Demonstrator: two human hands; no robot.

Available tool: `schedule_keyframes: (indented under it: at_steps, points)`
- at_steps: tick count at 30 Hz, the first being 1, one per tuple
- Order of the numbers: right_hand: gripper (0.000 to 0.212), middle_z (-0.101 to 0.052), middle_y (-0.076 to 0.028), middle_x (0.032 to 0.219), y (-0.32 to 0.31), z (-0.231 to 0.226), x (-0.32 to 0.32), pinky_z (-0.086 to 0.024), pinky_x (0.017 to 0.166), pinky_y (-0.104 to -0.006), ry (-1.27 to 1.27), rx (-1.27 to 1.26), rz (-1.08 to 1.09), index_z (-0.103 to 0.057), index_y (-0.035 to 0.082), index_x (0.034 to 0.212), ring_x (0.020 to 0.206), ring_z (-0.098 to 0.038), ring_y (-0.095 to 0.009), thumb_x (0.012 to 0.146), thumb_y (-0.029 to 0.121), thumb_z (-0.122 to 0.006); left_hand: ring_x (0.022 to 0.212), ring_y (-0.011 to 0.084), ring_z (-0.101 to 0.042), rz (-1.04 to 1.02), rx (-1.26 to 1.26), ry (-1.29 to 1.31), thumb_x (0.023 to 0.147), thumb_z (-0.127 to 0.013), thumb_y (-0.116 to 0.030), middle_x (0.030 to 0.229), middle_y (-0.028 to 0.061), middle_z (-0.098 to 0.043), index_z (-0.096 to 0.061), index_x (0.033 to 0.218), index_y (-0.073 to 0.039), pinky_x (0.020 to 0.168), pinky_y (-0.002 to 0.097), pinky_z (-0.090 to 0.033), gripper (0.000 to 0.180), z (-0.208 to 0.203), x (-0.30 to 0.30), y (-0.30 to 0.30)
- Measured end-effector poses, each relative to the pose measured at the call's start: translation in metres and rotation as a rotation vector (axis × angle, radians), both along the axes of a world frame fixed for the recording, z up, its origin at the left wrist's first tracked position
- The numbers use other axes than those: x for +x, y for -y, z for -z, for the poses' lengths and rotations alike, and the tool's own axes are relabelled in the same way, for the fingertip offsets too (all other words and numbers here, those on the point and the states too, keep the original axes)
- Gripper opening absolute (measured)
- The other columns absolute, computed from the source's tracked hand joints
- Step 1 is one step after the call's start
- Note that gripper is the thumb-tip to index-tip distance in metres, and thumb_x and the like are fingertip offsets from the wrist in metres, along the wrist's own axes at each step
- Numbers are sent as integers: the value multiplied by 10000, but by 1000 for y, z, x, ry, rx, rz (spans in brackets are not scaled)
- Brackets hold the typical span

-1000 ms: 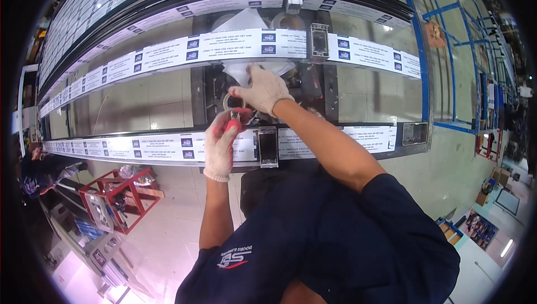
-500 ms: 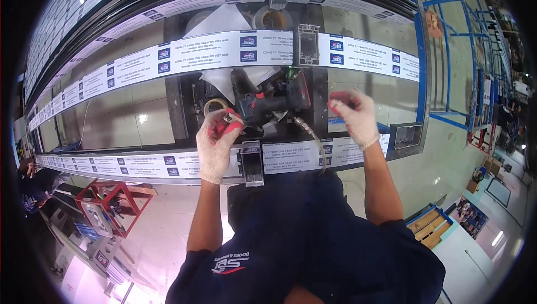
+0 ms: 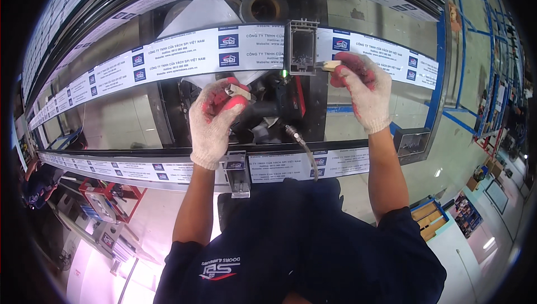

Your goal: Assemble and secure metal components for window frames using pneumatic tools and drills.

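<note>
My left hand (image 3: 212, 119), in a white glove with red fingers, is closed on a small pale metal-looking piece (image 3: 238, 89) above the clutter between the rails. My right hand (image 3: 364, 88), gloved alike, pinches a small cream-coloured piece (image 3: 332, 66) with a thin dark tip. That tip points left at the open end of a hollow metal profile (image 3: 302, 52), close to its lower right edge; I cannot tell whether they touch. The profile stands across a film-wrapped middle rail (image 3: 184, 55). Below it lies a red and black cordless drill (image 3: 296, 96), partly hidden.
A film-wrapped near rail (image 3: 285, 165) runs before my body, with another hollow profile end (image 3: 238, 178) on it. An air hose with a metal coupling (image 3: 295, 134) hangs over it. At the right is a boxy profile end (image 3: 411, 141). A tape roll (image 3: 264, 7) lies behind.
My right hand has moved up to the middle profile's end, and the cream piece in its fingers now shows. My left hand has risen slightly, still holding its small piece. The whole view has shifted a little.
</note>
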State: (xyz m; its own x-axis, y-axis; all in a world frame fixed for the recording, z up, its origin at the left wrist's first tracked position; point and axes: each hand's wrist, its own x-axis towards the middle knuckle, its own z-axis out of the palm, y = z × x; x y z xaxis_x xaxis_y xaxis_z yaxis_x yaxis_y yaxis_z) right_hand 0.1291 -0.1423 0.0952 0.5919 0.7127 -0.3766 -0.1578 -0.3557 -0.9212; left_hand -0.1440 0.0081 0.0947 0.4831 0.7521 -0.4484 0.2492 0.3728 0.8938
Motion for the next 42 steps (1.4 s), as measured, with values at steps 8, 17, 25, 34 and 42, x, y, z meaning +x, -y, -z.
schedule_keyframes:
  at_steps: [8,17,25,34,42]
  points:
    - [267,-791,-167,1051,-27,-20,7,-616,827,-355,758,-130,-550,-764,2,1202,900,-786,-296,954,99,-780,1023,130,-744,27,7,27,933,-804,21,1082,98,-798,-687,1336,62,944,284,-599,422,6,12,4]
    - [187,-792,-153,972,-40,-25,2,-609,795,-346,630,-308,-668,-766,-4,1105,869,-783,-254,946,93,-788,1015,121,-734,15,4,4,937,-805,16,1117,101,-796,-681,1359,52,939,281,-591,441,1,7,0]
    - [193,-797,-176,937,-46,-19,0,-600,808,-314,418,-356,-539,-748,-55,1093,841,-770,-167,955,77,-778,1041,126,-730,4,55,58,914,-820,40,1138,96,-799,-703,1359,46,954,281,-579,460,2,24,-2]
    - [230,-763,-222,906,-39,-11,2,-597,775,-413,389,-270,-485,-743,-10,1098,841,-763,-374,946,155,-794,931,214,-785,271,492,33,900,-814,-8,1083,140,-809,-756,1310,-31,852,317,-606,415,27,76,-5]
    - [246,-765,-229,928,-30,-5,-1,-586,779,-426,444,-194,-432,-740,-11,1084,853,-749,-395,942,184,-787,1042,366,-729,554,876,-92,829,-795,-8,1134,149,-774,-734,1309,-76,880,446,-600,488,28,85,-16]
